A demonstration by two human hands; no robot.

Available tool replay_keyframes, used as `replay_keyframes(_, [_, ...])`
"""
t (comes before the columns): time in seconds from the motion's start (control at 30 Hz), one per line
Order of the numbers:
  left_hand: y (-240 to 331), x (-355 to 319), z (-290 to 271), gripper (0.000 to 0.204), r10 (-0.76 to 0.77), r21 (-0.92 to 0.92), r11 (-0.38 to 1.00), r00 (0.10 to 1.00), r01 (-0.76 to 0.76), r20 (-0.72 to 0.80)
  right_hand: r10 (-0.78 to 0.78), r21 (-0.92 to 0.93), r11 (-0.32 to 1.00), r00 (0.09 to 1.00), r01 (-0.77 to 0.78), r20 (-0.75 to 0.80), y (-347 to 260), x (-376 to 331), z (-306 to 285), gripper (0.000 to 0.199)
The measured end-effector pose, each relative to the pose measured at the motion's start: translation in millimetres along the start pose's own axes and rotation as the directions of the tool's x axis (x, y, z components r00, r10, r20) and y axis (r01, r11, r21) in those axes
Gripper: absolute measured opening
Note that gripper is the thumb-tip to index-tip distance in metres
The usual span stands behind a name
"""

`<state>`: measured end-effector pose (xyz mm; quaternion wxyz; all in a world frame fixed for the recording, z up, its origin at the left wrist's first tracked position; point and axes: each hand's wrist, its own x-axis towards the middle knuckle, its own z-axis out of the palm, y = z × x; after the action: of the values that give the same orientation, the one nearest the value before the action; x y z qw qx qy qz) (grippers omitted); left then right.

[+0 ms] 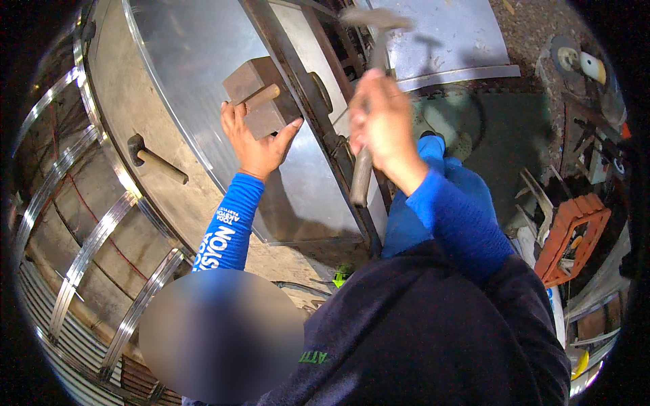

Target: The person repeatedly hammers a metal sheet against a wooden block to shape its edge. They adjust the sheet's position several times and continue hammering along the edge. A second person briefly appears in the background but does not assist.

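My left hand [256, 150] grips a brown block [250, 76], its thumb and fingers spread around the near sides. A short round wooden handle [263, 98] sticks out from that block. The block rests on a shiny metal sheet [298, 196], close against a long dark metal bar [288, 64]. To the right, my right hand [384, 125] is wrapped round a hammer [361, 183] held up in the air. Its head, smeared by motion, points away from me at the top. On the bench left of the sheet lies a second hammer [162, 164] with a wooden handle.
Shiny metal rails [88, 250] form a frame along the left. A pale sheet [447, 40] lies at the far right. An orange plastic crate [572, 240] stands among scraps on the right, below a disc tool [569, 57]. A green mat [511, 128] covers the floor.
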<state>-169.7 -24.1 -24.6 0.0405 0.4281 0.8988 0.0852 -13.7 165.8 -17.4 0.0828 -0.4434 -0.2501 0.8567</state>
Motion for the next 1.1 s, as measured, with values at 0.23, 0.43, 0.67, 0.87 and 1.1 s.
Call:
replay_keyframes(0.23, [-2.2, -1.3, -1.7, 0.083, 0.001, 0.022, 1.000, 1.000, -0.001, 0.006, 0.074, -0.048, 0.997, 0.984, -0.067, 0.163, -12.5, 2.8, -16.7, 0.037])
replay_keyframes(0.43, [-1.5, 3.4, -1.1, 0.085, 0.044, 0.026, 0.999, 0.999, -0.044, 0.023, 0.186, -0.330, 0.940, 0.943, -0.089, 0.277, 9.1, 1.0, 10.6, 0.036])
replay_keyframes(0.67, [-9.8, -3.5, 3.9, 0.093, -0.020, -0.022, 1.000, 0.999, 0.019, -0.026, 0.059, -0.050, 0.997, 0.984, -0.051, 0.167, -26.5, 8.3, -26.4, 0.037])
replay_keyframes(0.87, [-14.4, 2.2, -0.9, 0.093, -0.048, -0.142, 0.990, 0.990, 0.029, -0.132, 0.034, -0.311, 0.950, 0.998, -0.018, 0.045, -29.8, -22.9, -53.4, 0.034])
replay_keyframes(1.1, [2.0, 18.5, -7.7, 0.080, -0.038, -0.080, 0.997, 0.977, 0.022, -0.209, 0.005, -0.223, 0.975, 0.997, 0.012, 0.076, -28.2, 8.1, -63.9, 0.023])
